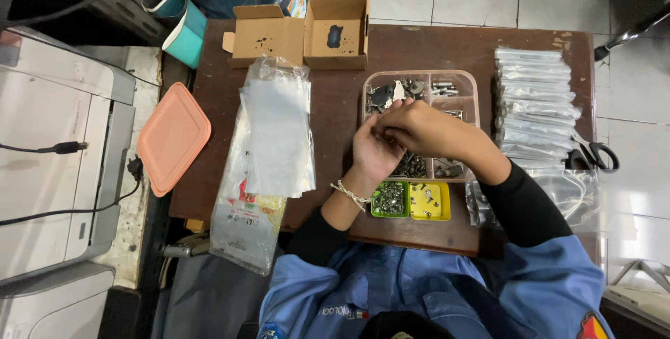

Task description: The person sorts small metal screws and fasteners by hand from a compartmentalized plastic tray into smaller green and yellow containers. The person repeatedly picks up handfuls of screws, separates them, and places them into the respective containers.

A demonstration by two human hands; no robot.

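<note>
Left hand (375, 152) cupped, right hand (421, 128) over it, fingers pinching small hardware above divided tray (473, 84) mid-surface; grip hidden. Best keep hands low over tray.

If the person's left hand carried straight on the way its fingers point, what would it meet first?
Probably the right hand, which it already meets over the clear plastic compartment tray of small metal parts; depth is unclear.
</note>
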